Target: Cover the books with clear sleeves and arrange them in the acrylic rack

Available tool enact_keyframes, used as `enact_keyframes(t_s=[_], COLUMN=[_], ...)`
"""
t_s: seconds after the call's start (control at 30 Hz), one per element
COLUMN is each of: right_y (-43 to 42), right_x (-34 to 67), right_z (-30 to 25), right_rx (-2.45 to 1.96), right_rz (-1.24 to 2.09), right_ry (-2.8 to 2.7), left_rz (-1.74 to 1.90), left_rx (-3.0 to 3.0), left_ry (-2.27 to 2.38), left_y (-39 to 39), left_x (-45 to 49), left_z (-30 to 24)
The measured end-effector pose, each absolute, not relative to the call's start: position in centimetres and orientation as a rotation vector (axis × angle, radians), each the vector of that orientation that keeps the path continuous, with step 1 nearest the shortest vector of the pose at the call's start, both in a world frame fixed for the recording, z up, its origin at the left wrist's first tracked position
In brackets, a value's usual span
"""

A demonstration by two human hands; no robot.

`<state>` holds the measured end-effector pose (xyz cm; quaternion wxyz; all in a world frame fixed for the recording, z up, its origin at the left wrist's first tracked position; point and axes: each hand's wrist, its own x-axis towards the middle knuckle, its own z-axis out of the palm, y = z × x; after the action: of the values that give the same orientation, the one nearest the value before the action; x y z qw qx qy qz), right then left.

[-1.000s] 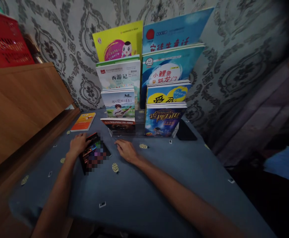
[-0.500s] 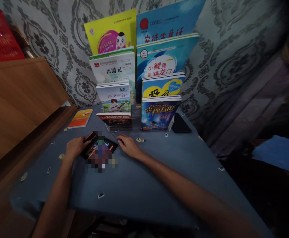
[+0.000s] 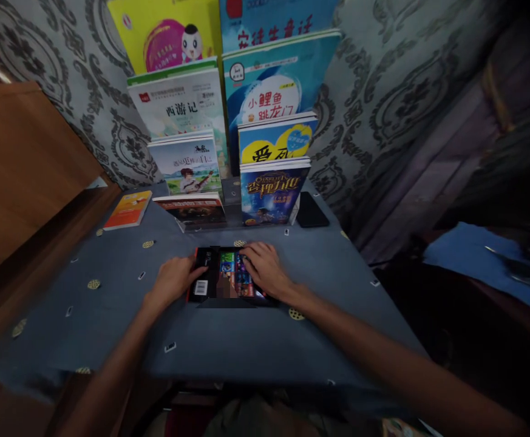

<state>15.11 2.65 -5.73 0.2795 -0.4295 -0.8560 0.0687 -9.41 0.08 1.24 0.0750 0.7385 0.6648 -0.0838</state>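
book (image 3: 221, 280) on table (image 3: 228, 340) | rack (image 3: 228, 206) behind | phone (image 3: 311, 210) right

Both bare forearms reach forward from the lower edge of the view and converge toward the middle; the left hand (image 3: 173, 280) lies palm down, fingers loosely curled and pointing right, thumb side toward the other hand. The right hand (image 3: 267, 271) lies flat, palm down, fingers spread and pointing up-left; neither grip is closed into a fist.
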Motion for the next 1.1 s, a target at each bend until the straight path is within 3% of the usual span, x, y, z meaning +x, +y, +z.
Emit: enact_keyframes(t_s=[0.17, 0.3, 0.53, 1.1], right_y=[0.7, -0.2, -0.7, -1.3], right_x=[17.2, 17.8, 17.2, 18.3], right_z=[-5.5, -5.9, -5.9, -4.4], right_rx=[-1.253, -1.214, -1.078, -1.289], right_rz=[0.066, 0.150, 0.224, 0.178], right_ry=[-2.388, -2.350, -2.406, -2.395], left_rz=[-0.248, -0.289, 0.284, 0.362], left_rx=[2.250, 2.349, 2.782, 2.767], left_ry=[1.819, 1.951, 1.558, 1.580], left_y=[-0.5, -0.9, -1.2, -1.3], left_x=[-6.1, -4.2, -1.4, -1.7], left_z=[1.4, 1.5, -2.1, -3.5])
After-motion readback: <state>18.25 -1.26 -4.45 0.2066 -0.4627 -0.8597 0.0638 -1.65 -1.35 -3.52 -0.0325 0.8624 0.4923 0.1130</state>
